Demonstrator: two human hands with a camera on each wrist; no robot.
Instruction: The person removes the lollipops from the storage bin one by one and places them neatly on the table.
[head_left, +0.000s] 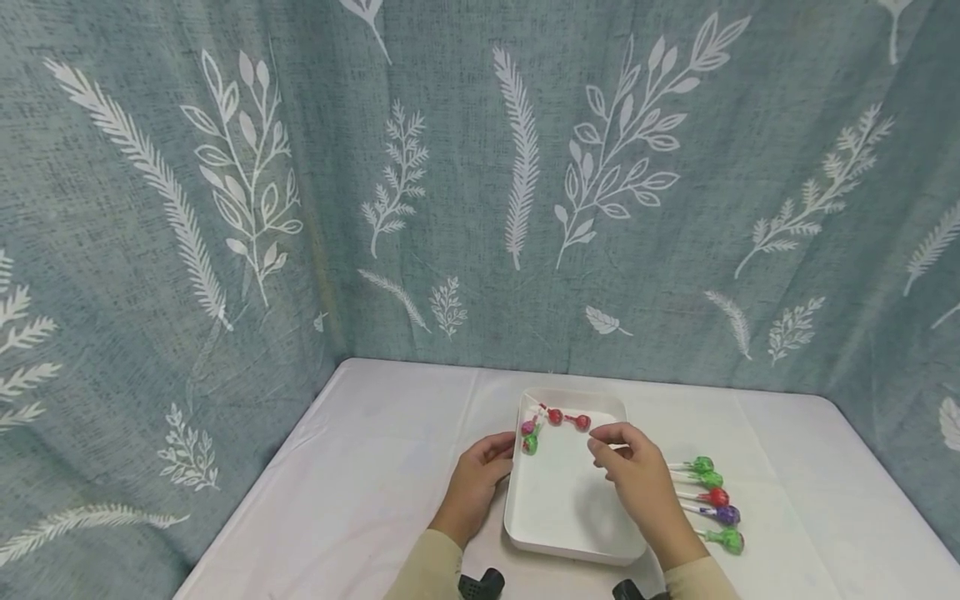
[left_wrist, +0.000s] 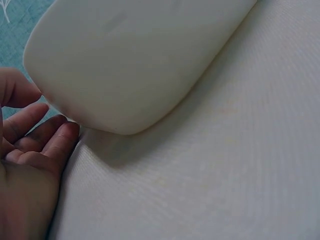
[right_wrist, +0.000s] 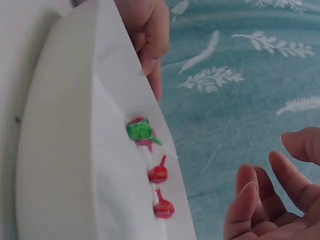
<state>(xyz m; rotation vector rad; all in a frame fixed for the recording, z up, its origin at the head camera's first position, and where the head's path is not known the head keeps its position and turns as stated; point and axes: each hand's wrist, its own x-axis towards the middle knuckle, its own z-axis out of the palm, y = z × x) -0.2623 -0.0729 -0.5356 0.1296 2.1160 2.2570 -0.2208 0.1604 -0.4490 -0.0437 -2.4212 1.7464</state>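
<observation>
A white rectangular tray (head_left: 573, 492) lies on the table, with several wrapped lollipops in its far part. Two red lollipops (right_wrist: 158, 174) lie along the far end; a green lollipop (head_left: 530, 444) and a pink lollipop (head_left: 528, 427) overlap at the left wall. My left hand (head_left: 480, 479) is at the tray's left side, its fingertips against the outer wall with the fingers loosely bent. Over the tray's right side hovers my right hand (head_left: 633, 475), thumb and fingers apart, nothing between them. The right wrist view shows those fingers (right_wrist: 245, 200) spread and bare.
To the right of the tray, several lollipops lie in a column on the white-covered table (head_left: 405, 433): green lollipops (head_left: 705, 479), a red lollipop (head_left: 717, 497) and a purple lollipop (head_left: 726, 515). A teal leaf-patterned curtain (head_left: 465, 208) hangs behind the table.
</observation>
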